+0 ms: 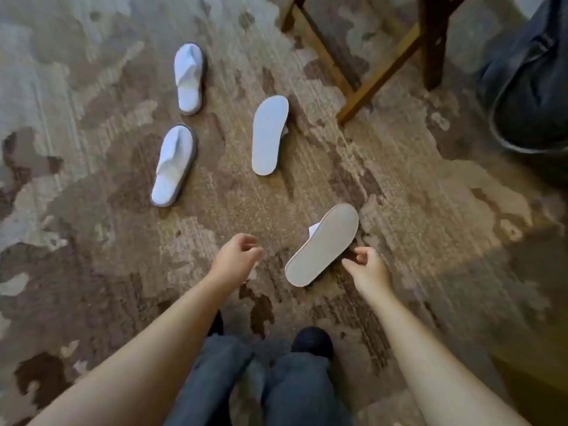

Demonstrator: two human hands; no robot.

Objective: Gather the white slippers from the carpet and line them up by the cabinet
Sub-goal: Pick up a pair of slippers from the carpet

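Note:
Several white slippers lie scattered on the patterned brown carpet point(415, 210). The nearest slipper point(322, 244) lies sole up and slanted, between my two hands. My right hand point(368, 269) hovers just right of its heel, fingers loosely curled, holding nothing. My left hand point(236, 256) is to the left of that slipper, fingers apart and empty. Another sole-up slipper point(270, 135) lies farther off in the middle. Two slippers sit right side up at the left, one nearer point(173, 166) and one farther point(188, 78). No cabinet is in view.
Wooden furniture legs and crossbars point(368, 84) stand on the carpet at the upper right. A dark blue bag point(528, 81) lies at the right edge. My legs in dark trousers and a dark shoe point(312, 341) are at the bottom.

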